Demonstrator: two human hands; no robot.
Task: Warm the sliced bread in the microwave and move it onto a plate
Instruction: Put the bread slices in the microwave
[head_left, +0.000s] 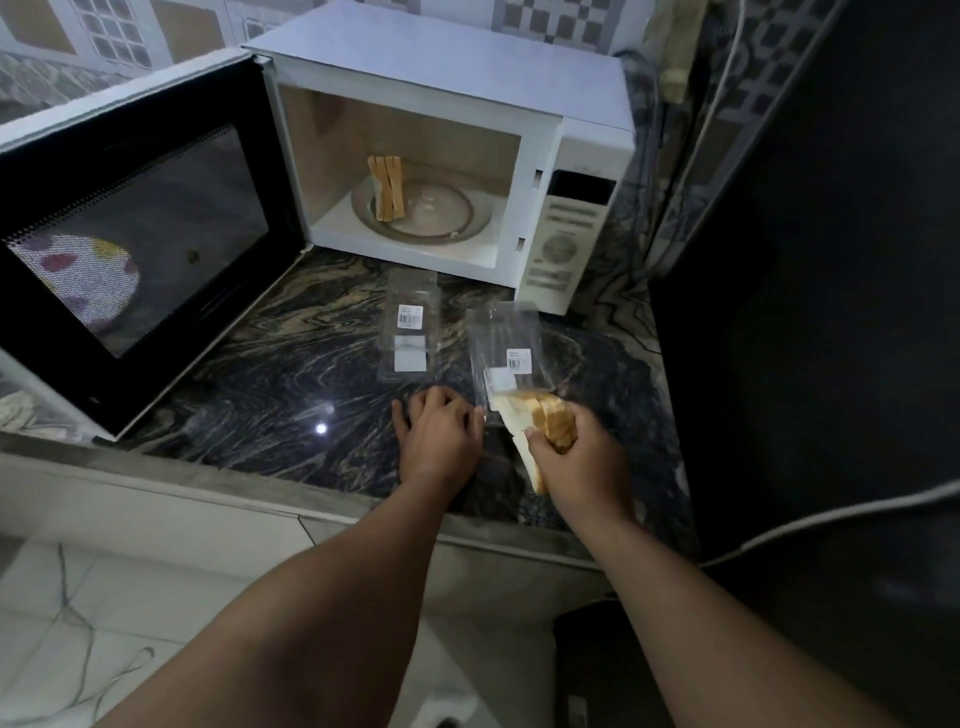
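Note:
The white microwave (441, 93) stands on the counter with its door (135, 244) swung wide to the left. Inside, a few bread slices (386, 188) stand upright on a plate (441, 228) on the turntable. My right hand (576, 462) grips a stack of bread slices (545, 421) at the mouth of a clear plastic bag (506, 353). My left hand (439, 431) lies on the counter, its fingers pressing the near edge of that bag.
A second clear plastic bag (410, 327), empty, lies flat on the dark marbled counter (291, 374) in front of the microwave. A tall dark appliance (821, 312) blocks the right side. White cables (831, 512) run along it. Tiled floor lies below the counter edge.

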